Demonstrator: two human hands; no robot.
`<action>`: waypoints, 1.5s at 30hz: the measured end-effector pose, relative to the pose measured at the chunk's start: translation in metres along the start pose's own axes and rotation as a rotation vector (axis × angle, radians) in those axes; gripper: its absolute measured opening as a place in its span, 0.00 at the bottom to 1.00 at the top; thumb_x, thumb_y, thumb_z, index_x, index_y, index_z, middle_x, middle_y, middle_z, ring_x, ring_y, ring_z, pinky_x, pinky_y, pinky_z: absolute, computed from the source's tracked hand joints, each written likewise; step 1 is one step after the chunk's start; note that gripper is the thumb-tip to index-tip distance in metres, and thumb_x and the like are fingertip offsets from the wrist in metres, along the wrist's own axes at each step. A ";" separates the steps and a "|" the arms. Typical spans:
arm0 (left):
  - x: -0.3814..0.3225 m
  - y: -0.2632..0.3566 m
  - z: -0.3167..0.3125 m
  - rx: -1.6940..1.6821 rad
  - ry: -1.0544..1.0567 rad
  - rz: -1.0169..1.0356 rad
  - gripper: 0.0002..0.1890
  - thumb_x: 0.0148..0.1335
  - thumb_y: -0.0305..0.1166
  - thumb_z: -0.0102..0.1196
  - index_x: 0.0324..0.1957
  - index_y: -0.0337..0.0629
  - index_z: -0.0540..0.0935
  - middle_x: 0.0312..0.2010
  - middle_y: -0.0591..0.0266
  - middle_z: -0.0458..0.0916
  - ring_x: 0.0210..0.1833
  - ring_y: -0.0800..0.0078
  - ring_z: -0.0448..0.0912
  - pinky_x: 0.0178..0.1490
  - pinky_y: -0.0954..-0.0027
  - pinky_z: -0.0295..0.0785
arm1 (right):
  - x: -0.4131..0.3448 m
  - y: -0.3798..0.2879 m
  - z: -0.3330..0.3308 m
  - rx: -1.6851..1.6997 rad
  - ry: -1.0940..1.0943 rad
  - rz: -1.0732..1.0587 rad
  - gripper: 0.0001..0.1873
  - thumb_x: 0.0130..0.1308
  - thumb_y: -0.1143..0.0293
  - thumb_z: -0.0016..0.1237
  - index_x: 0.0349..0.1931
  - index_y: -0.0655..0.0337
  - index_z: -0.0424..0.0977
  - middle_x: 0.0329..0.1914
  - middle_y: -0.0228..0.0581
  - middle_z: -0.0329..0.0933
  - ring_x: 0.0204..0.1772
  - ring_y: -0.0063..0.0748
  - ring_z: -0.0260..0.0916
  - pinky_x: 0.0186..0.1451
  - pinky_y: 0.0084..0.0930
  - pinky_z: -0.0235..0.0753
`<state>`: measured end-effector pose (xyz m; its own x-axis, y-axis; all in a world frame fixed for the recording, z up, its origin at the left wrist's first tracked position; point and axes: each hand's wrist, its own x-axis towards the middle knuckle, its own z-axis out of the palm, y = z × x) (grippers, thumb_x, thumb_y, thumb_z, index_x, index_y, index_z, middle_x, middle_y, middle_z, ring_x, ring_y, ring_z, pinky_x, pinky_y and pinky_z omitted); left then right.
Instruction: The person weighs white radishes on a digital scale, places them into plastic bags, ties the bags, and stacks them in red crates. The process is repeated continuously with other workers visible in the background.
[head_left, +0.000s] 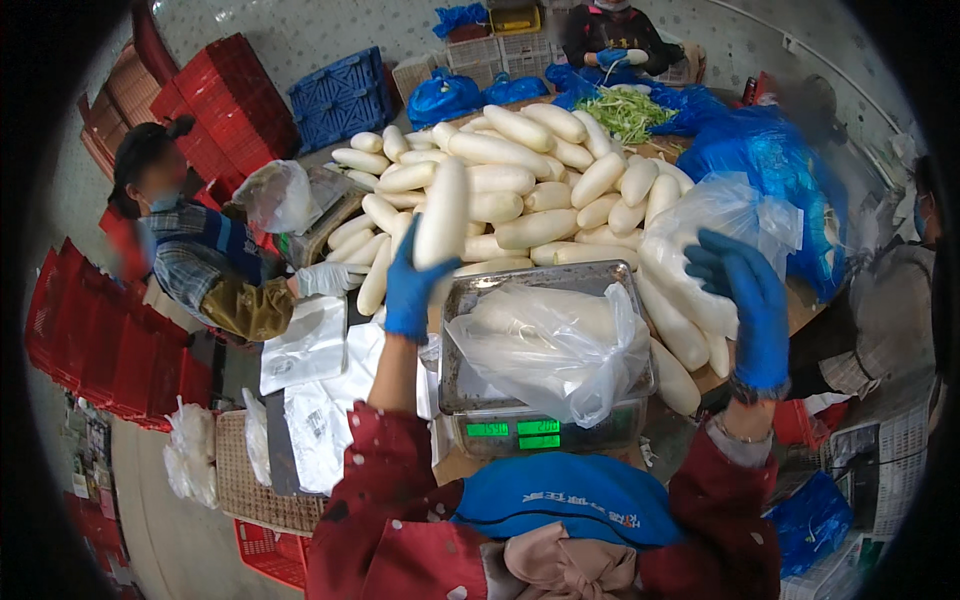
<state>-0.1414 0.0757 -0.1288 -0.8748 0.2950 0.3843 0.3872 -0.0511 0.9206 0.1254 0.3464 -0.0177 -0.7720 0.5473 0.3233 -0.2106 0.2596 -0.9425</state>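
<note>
My left hand (421, 289), in a blue glove, grips a white radish (444, 214) held upright over the pile. My right hand (739, 300), also blue-gloved, is raised at the right with its fingers spread, in front of a filled clear plastic bag (694, 281); whether it touches the bag I cannot tell. Between my arms, a knotted plastic bag of radishes (551, 341) lies on the metal tray (450, 394) of a digital scale (540, 435) with lit green displays. Beyond it is a large heap of white radishes (502, 180).
Flat plastic bags (311, 349) lie left of the scale. A co-worker (217, 247) stands at the left, another person (619, 45) across the table. Blue bags (765, 165) and cut greens (626, 112) are at the far right. Red crates (120, 345) stand at the left.
</note>
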 end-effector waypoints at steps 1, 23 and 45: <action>0.021 -0.020 -0.008 -0.107 0.028 -0.039 0.37 0.49 0.29 0.65 0.63 0.36 0.67 0.51 0.56 0.77 0.48 0.67 0.77 0.51 0.66 0.73 | -0.009 0.004 -0.008 0.017 0.013 0.044 0.19 0.70 0.63 0.37 0.53 0.67 0.72 0.47 0.45 0.78 0.48 0.33 0.76 0.51 0.26 0.72; -0.089 0.038 0.132 0.775 -0.806 0.429 0.43 0.48 0.36 0.64 0.67 0.44 0.60 0.55 0.43 0.71 0.57 0.55 0.71 0.60 0.60 0.64 | -0.080 0.094 -0.088 0.066 0.099 0.279 0.18 0.70 0.65 0.41 0.55 0.66 0.71 0.48 0.45 0.78 0.49 0.30 0.75 0.52 0.24 0.70; -0.152 0.021 -0.254 -0.051 0.438 -0.073 0.19 0.70 0.30 0.41 0.60 0.33 0.67 0.56 0.53 0.72 0.61 0.64 0.68 0.66 0.65 0.62 | 0.026 0.171 -0.171 -0.545 0.227 -0.098 0.54 0.49 0.66 0.65 0.72 0.64 0.41 0.72 0.55 0.50 0.73 0.47 0.47 0.71 0.37 0.53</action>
<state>-0.0741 -0.2130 -0.1500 -0.9445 -0.1319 0.3008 0.3142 -0.0955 0.9446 0.1720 0.5410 -0.1559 -0.6043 0.6409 0.4733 0.1097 0.6553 -0.7473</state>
